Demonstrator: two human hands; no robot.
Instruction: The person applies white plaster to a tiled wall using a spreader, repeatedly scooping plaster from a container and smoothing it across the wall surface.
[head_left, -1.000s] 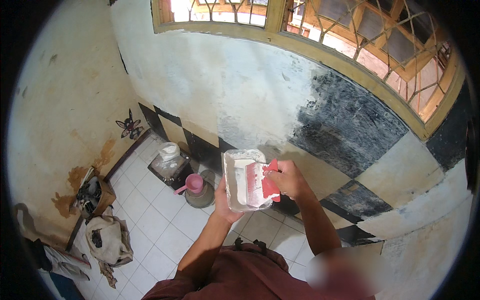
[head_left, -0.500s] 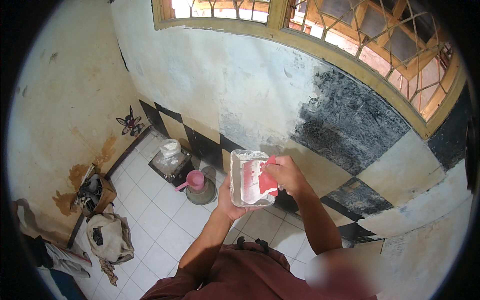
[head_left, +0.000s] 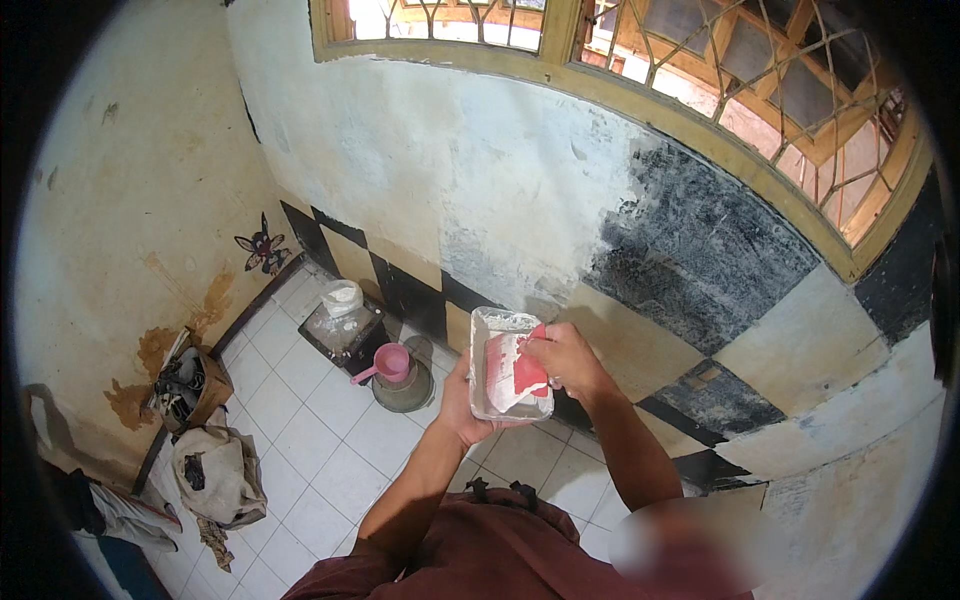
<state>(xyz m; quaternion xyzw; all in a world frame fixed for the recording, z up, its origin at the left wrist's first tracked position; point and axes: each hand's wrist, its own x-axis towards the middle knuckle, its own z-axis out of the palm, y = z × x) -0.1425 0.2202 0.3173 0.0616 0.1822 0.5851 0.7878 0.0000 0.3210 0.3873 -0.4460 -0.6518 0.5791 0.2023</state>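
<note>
A clear plastic tub point(head_left: 478, 395) smeared with white paste sits in my left hand point(head_left: 460, 410), whose fingers wrap its left side and underside. My right hand point(head_left: 568, 362) pinches a red plastic scraper point(head_left: 530, 372) over the tub. White paste point(head_left: 508, 385) coats part of the scraper's blade, which dips inside the tub. Ahead of my hands stands the wall point(head_left: 500, 190), with a patchy white coat over black and cream painted squares. A rough dark patch point(head_left: 690, 225) shows to the right of that coat.
A pink dipper point(head_left: 391, 362) rests on a grey bucket point(head_left: 405, 392). Beside it, a white bag point(head_left: 342, 297) sits on a dark box point(head_left: 345, 330). A carton of odds and ends point(head_left: 205, 390) and a pale sack point(head_left: 235, 475) lie left. Above is a yellow window frame point(head_left: 560, 75).
The scraper has shifted slightly within the tub and its blade angle has changed. The tub has moved a little right and down with my left hand.
</note>
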